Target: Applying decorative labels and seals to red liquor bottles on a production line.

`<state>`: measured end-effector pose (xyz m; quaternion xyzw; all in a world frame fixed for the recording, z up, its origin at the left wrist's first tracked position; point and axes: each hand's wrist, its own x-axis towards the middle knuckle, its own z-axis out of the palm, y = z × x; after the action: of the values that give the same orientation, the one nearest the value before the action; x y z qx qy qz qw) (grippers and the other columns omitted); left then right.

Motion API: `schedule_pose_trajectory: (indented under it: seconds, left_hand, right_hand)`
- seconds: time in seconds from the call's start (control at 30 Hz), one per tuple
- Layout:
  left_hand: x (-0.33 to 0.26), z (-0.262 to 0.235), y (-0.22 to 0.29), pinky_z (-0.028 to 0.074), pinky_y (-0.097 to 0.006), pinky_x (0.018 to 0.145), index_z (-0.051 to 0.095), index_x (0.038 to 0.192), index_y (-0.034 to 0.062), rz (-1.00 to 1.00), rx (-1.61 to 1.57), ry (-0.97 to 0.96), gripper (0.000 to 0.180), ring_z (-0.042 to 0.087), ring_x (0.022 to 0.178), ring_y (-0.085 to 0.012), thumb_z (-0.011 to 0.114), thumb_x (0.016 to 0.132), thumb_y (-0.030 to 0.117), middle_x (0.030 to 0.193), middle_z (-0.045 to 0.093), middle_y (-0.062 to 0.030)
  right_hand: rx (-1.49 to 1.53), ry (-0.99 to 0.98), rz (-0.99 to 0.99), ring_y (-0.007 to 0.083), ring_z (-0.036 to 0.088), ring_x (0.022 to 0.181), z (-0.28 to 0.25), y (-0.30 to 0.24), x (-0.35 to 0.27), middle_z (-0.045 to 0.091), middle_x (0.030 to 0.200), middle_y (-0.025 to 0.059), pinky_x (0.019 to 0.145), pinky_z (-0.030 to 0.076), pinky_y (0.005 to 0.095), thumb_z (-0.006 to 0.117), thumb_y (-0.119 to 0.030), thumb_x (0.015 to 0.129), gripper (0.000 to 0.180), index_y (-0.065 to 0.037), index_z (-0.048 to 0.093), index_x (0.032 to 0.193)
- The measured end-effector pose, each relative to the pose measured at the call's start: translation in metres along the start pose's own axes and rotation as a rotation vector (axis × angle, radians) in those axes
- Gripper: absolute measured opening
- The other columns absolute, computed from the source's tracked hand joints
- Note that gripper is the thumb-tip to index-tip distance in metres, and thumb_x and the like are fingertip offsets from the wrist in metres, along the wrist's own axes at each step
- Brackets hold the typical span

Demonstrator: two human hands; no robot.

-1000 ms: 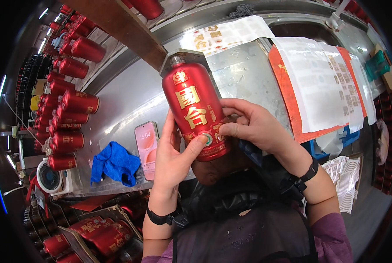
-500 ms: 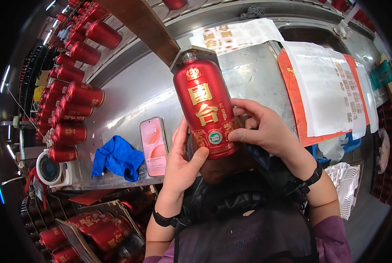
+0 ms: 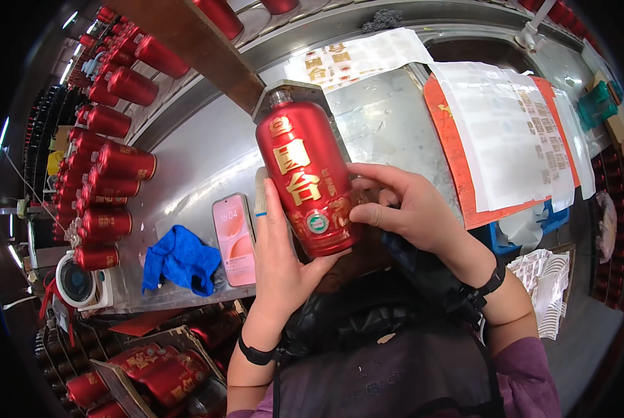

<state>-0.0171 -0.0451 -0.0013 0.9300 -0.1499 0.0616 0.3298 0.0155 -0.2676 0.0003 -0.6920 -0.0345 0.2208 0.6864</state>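
Note:
A glossy red bottle with gold characters and a small green round emblem lies tilted in front of me. Its clear neck sits at a notched rest at the end of a brown beam. Along the bottle's left side stretch the fingers of my left hand, and its thumb bears against the base. One left finger seems to wear a beige ribbed sleeve with a blue band. From the right, my right hand presses curled fingers and thumb against the bottle's lower side. The underside of the bottle is hidden.
A lit phone and a crumpled blue cloth lie on the metal table to the left. Red bottles stand in rows beyond. Printed transfer sheets cover a red board on the right. A small round device sits at the left edge.
The bottle has turned, its gold print shifting toward its left side. My left fingers have straightened along it, while my right hand stays at its side. The whole view has shifted slightly.

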Motion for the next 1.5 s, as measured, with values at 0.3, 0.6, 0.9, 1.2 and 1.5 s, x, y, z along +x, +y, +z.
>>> schedule_pose_trajectory:
  seconds: [0.3, 0.6, 0.9, 1.2, 1.5]
  left_hand:
    - [0.001, 0.000, -0.016, 0.035, -0.042, 0.113, 0.005, 0.158, -0.0035, -0.076, -0.556, -0.089, 0.123, 0.044, 0.138, -0.0333, 0.088, 0.072, 0.028, 0.149, 0.040, -0.0251]
    - [0.017, 0.008, -0.001, 0.042, -0.038, 0.108, 0.014, 0.155, -0.0078, -0.189, -0.684, 0.078, 0.089, 0.055, 0.126, -0.0255, 0.072, 0.090, 0.010, 0.141, 0.050, -0.0229]
    - [0.017, 0.010, -0.001, 0.040, -0.039, 0.110, 0.013, 0.155, -0.0081, -0.182, -0.728, 0.075, 0.084, 0.052, 0.130, -0.0270, 0.066, 0.093, 0.009, 0.146, 0.045, -0.0242]
    - [0.014, 0.009, -0.019, 0.038, -0.039, 0.112, 0.012, 0.157, -0.0036, -0.097, -0.687, -0.004, 0.080, 0.048, 0.135, -0.0273, 0.062, 0.097, 0.014, 0.151, 0.040, -0.0217]
    - [0.017, 0.007, -0.025, 0.038, -0.038, 0.111, 0.014, 0.157, -0.0028, -0.073, -0.663, -0.075, 0.101, 0.051, 0.132, -0.0267, 0.077, 0.085, 0.030, 0.145, 0.049, -0.0200]
  right_hand:
    - [0.019, 0.060, -0.122, 0.0000, 0.050, 0.063, 0.006, 0.006, 0.001, 0.067, 0.113, 0.0059, 0.058, 0.043, 0.0182, 0.083, -0.024, 0.082, 0.069, 0.003, 0.053, 0.138]
    - [0.128, 0.028, -0.106, 0.0007, 0.054, 0.070, 0.011, 0.008, 0.006, 0.065, 0.111, 0.0056, 0.063, 0.045, 0.0179, 0.080, -0.025, 0.086, 0.066, 0.007, 0.051, 0.137]
    - [0.260, -0.007, -0.083, 0.0023, 0.057, 0.073, 0.010, 0.012, 0.008, 0.064, 0.115, 0.0076, 0.065, 0.047, 0.0184, 0.074, -0.018, 0.091, 0.058, 0.006, 0.050, 0.137]
    - [0.217, 0.148, -0.004, 0.0094, 0.065, 0.090, -0.028, 0.013, 0.008, 0.069, 0.104, 0.0058, 0.079, 0.055, 0.0254, 0.045, -0.027, 0.107, 0.039, 0.001, 0.058, 0.131]
    - [0.438, 0.110, -0.127, 0.0091, 0.062, 0.102, 0.003, -0.027, -0.011, 0.064, 0.112, 0.0046, 0.090, 0.051, 0.0253, 0.069, 0.002, 0.088, 0.041, 0.001, 0.057, 0.127]
